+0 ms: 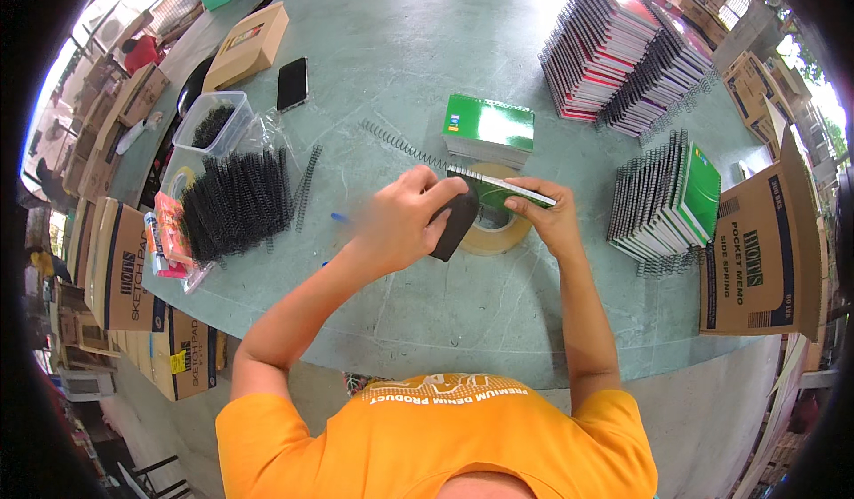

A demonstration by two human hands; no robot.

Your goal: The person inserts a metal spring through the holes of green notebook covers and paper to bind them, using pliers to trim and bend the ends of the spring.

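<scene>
One green notepad [487, 188] sits in the right grip [546, 218], pinched between thumb and fingers. Just beside it, the left grip [411, 219] closes round a flat black block [457, 225]. A black coil [405, 147] juts from the notepad's edge, past the left grip — below both grips, a tape roll [495, 243] lies on the bench [427, 321]; beyond them, stacked green notepads [489, 127].

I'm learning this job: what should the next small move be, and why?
Probably wind the coil along the notebook's edge: a long stretch extends leftward past that edge, while the right hand holds the notebook and the left hand grips a black object beside it.
</scene>
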